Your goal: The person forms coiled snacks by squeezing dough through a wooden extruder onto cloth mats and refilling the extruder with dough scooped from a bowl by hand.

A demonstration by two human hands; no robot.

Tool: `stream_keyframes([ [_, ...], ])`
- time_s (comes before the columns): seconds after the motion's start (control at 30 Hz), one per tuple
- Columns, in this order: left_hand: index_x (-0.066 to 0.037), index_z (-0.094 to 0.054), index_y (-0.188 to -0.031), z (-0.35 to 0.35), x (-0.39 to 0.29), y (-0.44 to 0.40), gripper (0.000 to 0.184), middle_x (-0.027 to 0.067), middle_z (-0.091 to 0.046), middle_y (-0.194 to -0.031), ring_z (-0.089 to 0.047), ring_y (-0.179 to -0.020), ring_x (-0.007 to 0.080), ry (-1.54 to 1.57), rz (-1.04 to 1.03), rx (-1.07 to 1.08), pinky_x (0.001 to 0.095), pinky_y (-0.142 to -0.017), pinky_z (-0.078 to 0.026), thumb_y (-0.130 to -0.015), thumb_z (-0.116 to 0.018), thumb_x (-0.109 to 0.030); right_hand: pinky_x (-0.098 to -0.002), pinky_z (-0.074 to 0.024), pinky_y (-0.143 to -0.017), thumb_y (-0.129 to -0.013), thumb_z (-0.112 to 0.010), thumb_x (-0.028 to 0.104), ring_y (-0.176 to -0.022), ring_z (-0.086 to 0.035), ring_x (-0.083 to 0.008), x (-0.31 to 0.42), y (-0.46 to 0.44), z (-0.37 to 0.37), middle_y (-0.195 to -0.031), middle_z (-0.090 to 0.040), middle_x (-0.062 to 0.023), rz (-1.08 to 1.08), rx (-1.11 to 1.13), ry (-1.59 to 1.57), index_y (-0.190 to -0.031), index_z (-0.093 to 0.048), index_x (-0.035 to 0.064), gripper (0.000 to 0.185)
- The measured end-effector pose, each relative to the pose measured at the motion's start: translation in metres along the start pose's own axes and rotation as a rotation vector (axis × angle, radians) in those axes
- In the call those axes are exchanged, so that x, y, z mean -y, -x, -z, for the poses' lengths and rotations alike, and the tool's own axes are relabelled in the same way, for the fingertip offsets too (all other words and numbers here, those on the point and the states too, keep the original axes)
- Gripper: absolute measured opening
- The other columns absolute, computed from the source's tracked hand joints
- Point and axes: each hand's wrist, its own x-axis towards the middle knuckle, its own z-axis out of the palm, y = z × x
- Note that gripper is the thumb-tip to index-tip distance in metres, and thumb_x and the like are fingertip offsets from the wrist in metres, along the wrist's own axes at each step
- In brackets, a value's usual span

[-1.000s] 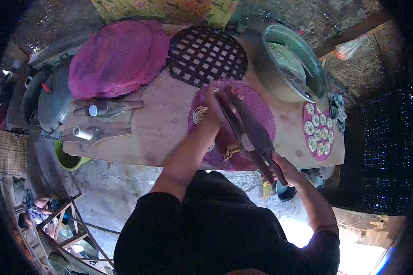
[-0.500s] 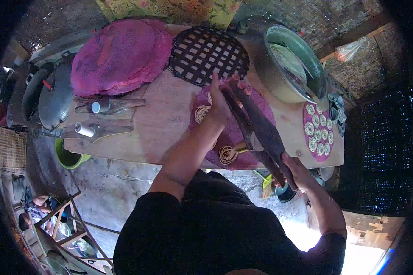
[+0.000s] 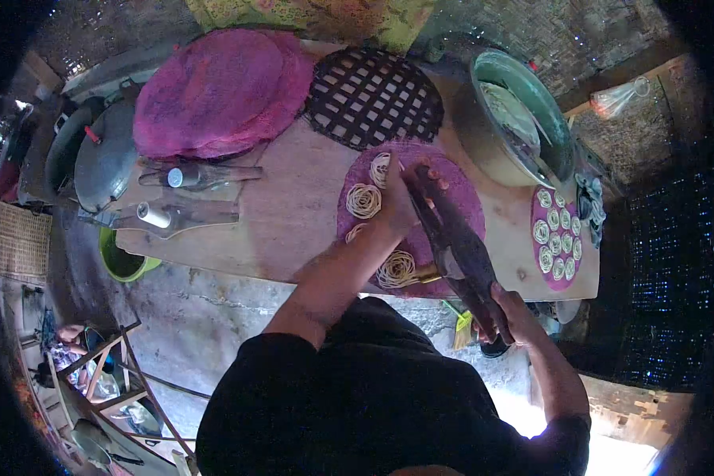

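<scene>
Head camera: left hand and right hand grip the press; wobbling could snap noodles near the left.

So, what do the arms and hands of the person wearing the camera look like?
Plain black sleeves end around the elbows, leaving the forearms bare. The left hand and right hand are ordinary human ones, with no gloves or cables visible.

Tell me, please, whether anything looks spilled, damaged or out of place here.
Nothing looks spilled or damaged. Slightly odd is the purple mat beneath the dark tool: it reaches the near edge of the table, with one coil of strands close to that edge.
</scene>
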Motion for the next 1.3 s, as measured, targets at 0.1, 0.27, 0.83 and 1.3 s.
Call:
stream_keyframes([
  [0.1, -0.012, -0.049, -0.077, 0.006, 0.001, -0.007, 0.051, 0.0030, -0.048, -0.063, -0.047, -0.059, 0.0230, 0.113, 0.012, 0.072, 0.0362, -0.060, -0.041, -0.085, -0.040, -0.062, -0.0321, -0.0538, -0.053, -0.085, -0.038, 0.065, -0.062, -0.064, -0.0192, 0.001, -0.002, 0.014, -0.084, -0.063, -0.0156, 0.023, 0.083, 0.018, -0.109, -0.053, -0.0027, 0.073],
  [0.27, -0.011, -0.046, -0.075, 0.006, -0.004, -0.001, 0.050, 0.0031, -0.046, -0.062, -0.046, -0.058, 0.0233, 0.108, 0.005, 0.202, 0.0357, -0.059, -0.041, -0.086, -0.042, -0.060, -0.0360, -0.0569, -0.064, -0.085, -0.032, 0.068, -0.068, -0.065, -0.0261, -0.017, -0.063, -0.003, -0.102, -0.059, -0.0240, 0.077, 0.657, -0.726, -0.124, -0.044, -0.0002, 0.080],
  [0.83, -0.016, -0.053, -0.076, -0.033, -0.082, 0.016, 0.050, 0.0004, -0.054, -0.065, -0.054, -0.066, 0.0227, 0.179, -0.152, 0.595, 0.0351, -0.064, -0.043, -0.088, -0.037, -0.062, -0.0404, -0.0523, -0.077, -0.088, -0.028, 0.063, -0.085, -0.062, -0.0311, -0.012, -0.141, -0.064, -0.104, -0.058, -0.0244, 0.208, 0.657, -0.559, -0.126, -0.041, 0.0001, 0.074],
  [1.3, -0.011, -0.053, -0.082, -0.033, -0.075, -0.030, 0.055, 0.0020, -0.045, -0.063, -0.048, -0.064, 0.0224, -0.078, -0.123, 0.373, 0.0422, -0.071, -0.043, -0.088, -0.034, -0.062, -0.0384, -0.0521, -0.073, -0.091, -0.027, 0.060, -0.084, -0.063, -0.0285, 0.064, -0.093, 0.020, -0.098, -0.061, -0.0201, -0.049, 0.288, -0.098, -0.118, -0.046, 0.0031, 0.066],
])
